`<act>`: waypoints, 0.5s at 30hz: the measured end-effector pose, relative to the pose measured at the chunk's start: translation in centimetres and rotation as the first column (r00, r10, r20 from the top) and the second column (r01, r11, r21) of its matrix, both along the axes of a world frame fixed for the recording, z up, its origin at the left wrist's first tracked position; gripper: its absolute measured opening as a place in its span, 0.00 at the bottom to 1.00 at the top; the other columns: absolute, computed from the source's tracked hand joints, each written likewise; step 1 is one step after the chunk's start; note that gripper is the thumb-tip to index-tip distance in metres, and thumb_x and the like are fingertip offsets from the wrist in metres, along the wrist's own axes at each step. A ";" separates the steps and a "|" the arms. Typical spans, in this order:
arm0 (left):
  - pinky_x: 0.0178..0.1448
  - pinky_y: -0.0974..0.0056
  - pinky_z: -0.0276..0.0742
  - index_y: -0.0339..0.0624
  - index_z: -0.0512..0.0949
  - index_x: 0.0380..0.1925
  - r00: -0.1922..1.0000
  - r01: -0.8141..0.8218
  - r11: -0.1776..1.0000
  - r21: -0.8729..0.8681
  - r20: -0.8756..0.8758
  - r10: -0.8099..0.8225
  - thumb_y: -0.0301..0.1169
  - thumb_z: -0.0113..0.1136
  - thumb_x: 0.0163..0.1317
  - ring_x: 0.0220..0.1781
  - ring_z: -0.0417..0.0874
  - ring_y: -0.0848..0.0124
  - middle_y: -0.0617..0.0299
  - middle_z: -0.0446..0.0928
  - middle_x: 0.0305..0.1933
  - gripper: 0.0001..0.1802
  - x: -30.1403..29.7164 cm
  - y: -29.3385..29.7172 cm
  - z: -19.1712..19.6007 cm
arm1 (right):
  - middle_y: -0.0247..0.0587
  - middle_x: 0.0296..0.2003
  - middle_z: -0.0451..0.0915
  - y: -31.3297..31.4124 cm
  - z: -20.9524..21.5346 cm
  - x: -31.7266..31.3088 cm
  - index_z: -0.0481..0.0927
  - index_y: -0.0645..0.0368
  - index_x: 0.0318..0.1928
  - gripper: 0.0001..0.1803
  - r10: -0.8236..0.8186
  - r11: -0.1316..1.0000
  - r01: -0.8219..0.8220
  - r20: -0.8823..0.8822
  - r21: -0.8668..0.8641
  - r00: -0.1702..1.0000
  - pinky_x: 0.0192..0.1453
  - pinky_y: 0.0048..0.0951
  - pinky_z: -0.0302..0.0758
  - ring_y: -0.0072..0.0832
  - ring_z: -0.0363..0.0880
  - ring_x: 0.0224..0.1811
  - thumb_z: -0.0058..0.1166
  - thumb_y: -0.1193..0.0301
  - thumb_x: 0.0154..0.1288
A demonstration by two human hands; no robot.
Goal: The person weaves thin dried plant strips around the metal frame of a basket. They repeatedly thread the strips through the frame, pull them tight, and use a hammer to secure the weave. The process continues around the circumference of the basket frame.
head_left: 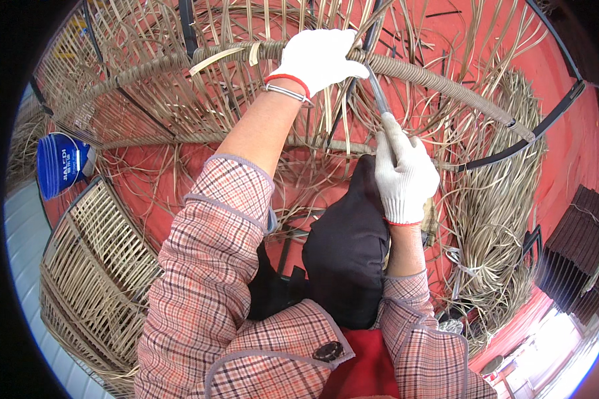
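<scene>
My left hand (319, 61), in a white knit glove, is closed round a cane-wrapped rim (426, 76) of a large woven frame. Its thumb presses near a dark upright bar (374, 33) that crosses the rim. My right hand (406, 171), also gloved, grips a slim metal hand tool (378, 93), one finger stretched along it. The tool's far end meets the rim beside my left thumb; its tip is hidden, so its exact kind cannot be told. Loose tan strips (319, 106) stick out all round the joint.
A large bundle of tan strips (492, 219) lies at right on the red floor (150, 176). A woven panel (90, 266) is at lower left, below a blue packet (60, 165). Dark brown slatted material (579, 233) stands at far right. Black frame bars (532, 143) curve around the weaving.
</scene>
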State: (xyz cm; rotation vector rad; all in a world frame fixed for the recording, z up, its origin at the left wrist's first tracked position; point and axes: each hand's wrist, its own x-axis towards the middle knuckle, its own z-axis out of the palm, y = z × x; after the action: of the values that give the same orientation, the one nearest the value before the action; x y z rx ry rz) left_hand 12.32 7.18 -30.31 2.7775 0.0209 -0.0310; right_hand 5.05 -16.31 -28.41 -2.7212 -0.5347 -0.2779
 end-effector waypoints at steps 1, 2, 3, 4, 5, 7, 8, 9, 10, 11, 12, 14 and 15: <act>0.64 0.50 0.77 0.48 0.80 0.60 1.000 -0.004 1.000 -0.005 0.002 0.004 0.68 0.61 0.59 0.60 0.83 0.51 0.50 0.83 0.58 0.41 0.0 0.0 0.0 | 0.35 0.25 0.75 0.0 0.0 0.0 0.85 0.29 0.59 0.19 0.000 1.000 0.000 0.003 -0.010 1.000 0.25 0.38 0.74 0.36 0.79 0.20 0.65 0.56 0.67; 0.64 0.50 0.77 0.48 0.80 0.60 1.000 -0.008 1.000 -0.010 0.005 0.008 0.69 0.61 0.59 0.60 0.83 0.51 0.49 0.83 0.57 0.42 0.0 -0.1 0.1 | 0.35 0.25 0.75 0.0 0.0 0.0 0.85 0.29 0.59 0.20 0.002 1.000 -0.002 0.006 -0.019 1.000 0.25 0.38 0.74 0.36 0.79 0.20 0.64 0.56 0.67; 0.64 0.50 0.77 0.48 0.80 0.60 1.000 -0.007 1.000 -0.014 -0.006 0.007 0.69 0.61 0.59 0.60 0.83 0.51 0.49 0.83 0.57 0.42 0.0 -0.1 0.1 | 0.35 0.25 0.75 0.0 0.0 -0.1 0.85 0.29 0.59 0.20 0.003 1.000 -0.003 0.008 -0.028 1.000 0.25 0.38 0.74 0.36 0.79 0.20 0.64 0.56 0.67; 0.64 0.51 0.77 0.48 0.80 0.61 1.000 -0.006 1.000 -0.018 -0.017 0.005 0.69 0.61 0.58 0.60 0.83 0.51 0.49 0.83 0.57 0.42 0.0 -0.1 0.2 | 0.35 0.25 0.75 0.1 0.0 -0.1 0.85 0.29 0.59 0.20 0.004 1.000 -0.003 0.012 -0.031 1.000 0.25 0.38 0.74 0.36 0.79 0.20 0.64 0.56 0.67; 0.64 0.51 0.77 0.48 0.80 0.61 1.000 -0.005 1.000 -0.022 -0.027 0.004 0.70 0.61 0.58 0.60 0.83 0.51 0.49 0.83 0.57 0.43 0.0 -0.1 0.2 | 0.35 0.25 0.75 0.1 0.0 -0.1 0.85 0.29 0.59 0.20 0.003 0.999 -0.003 0.015 -0.034 1.000 0.25 0.39 0.74 0.36 0.79 0.20 0.64 0.56 0.67; 0.64 0.51 0.77 0.48 0.80 0.61 0.999 -0.006 1.000 -0.009 -0.036 0.006 0.70 0.61 0.58 0.60 0.83 0.51 0.49 0.82 0.57 0.43 0.0 -0.1 0.3 | 0.34 0.25 0.75 0.1 0.0 -0.1 0.85 0.29 0.59 0.20 0.002 0.999 -0.002 0.015 -0.032 1.000 0.25 0.39 0.74 0.36 0.79 0.20 0.64 0.57 0.68; 0.64 0.51 0.77 0.48 0.80 0.60 0.999 -0.007 1.000 -0.003 -0.041 0.007 0.70 0.61 0.57 0.60 0.83 0.51 0.48 0.82 0.57 0.43 0.0 -0.1 0.2 | 0.35 0.25 0.75 0.1 0.1 -0.1 0.85 0.29 0.59 0.20 0.001 1.000 -0.001 0.010 -0.027 1.000 0.25 0.39 0.74 0.36 0.80 0.21 0.63 0.57 0.68; 0.64 0.51 0.77 0.48 0.80 0.60 1.000 -0.008 1.000 -0.002 -0.028 0.008 0.70 0.61 0.57 0.60 0.83 0.51 0.49 0.83 0.57 0.43 0.0 0.0 0.2 | 0.35 0.25 0.76 0.1 0.1 -0.1 0.85 0.29 0.59 0.19 0.001 1.000 -0.001 0.006 -0.022 1.000 0.25 0.39 0.74 0.36 0.80 0.21 0.63 0.57 0.68; 0.64 0.51 0.77 0.48 0.80 0.60 1.000 -0.010 1.000 -0.002 -0.015 0.010 0.70 0.62 0.57 0.60 0.83 0.51 0.49 0.83 0.57 0.43 0.0 0.0 0.2 | 0.35 0.25 0.76 0.1 0.1 -0.1 0.85 0.29 0.59 0.19 -0.004 1.000 0.004 -0.001 -0.023 1.000 0.26 0.39 0.74 0.37 0.80 0.21 0.63 0.57 0.68; 0.64 0.51 0.77 0.49 0.80 0.60 1.000 -0.013 1.000 0.002 -0.010 0.013 0.70 0.62 0.56 0.60 0.83 0.51 0.49 0.83 0.57 0.43 0.0 -0.1 0.1 | 0.35 0.25 0.76 0.1 0.1 -0.1 0.85 0.29 0.59 0.19 -0.009 1.000 0.009 -0.007 -0.024 1.000 0.26 0.39 0.74 0.37 0.80 0.21 0.63 0.57 0.68; 0.64 0.51 0.77 0.49 0.80 0.60 1.000 -0.013 1.000 -0.005 0.003 0.013 0.70 0.62 0.56 0.59 0.83 0.51 0.49 0.83 0.57 0.43 0.0 -0.1 0.1 | 0.35 0.25 0.76 0.2 0.1 -0.1 0.85 0.29 0.59 0.19 -0.011 1.000 0.011 -0.010 -0.018 1.000 0.26 0.39 0.75 0.37 0.80 0.21 0.63 0.57 0.68; 0.63 0.51 0.78 0.49 0.81 0.59 1.000 -0.016 1.000 -0.011 0.015 0.016 0.70 0.62 0.56 0.59 0.83 0.51 0.49 0.83 0.56 0.43 0.0 -0.1 0.0 | 0.35 0.25 0.76 0.3 0.0 -0.1 0.85 0.30 0.59 0.19 -0.010 1.000 0.010 -0.005 -0.001 1.000 0.26 0.39 0.75 0.37 0.81 0.21 0.63 0.58 0.68; 0.63 0.51 0.78 0.49 0.81 0.59 0.999 -0.020 1.000 -0.013 0.026 0.020 0.69 0.63 0.56 0.58 0.84 0.51 0.50 0.83 0.55 0.42 0.0 -0.2 0.0 | 0.35 0.25 0.77 0.5 -0.1 -0.1 0.85 0.31 0.59 0.19 -0.009 1.000 0.009 0.000 0.011 1.000 0.26 0.40 0.75 0.37 0.81 0.21 0.63 0.58 0.68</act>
State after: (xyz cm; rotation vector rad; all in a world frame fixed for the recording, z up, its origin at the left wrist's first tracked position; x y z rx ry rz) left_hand 12.27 7.01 -30.34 2.7642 0.0414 0.0098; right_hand 4.91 -15.82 -28.47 -2.7140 -0.5196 -0.2829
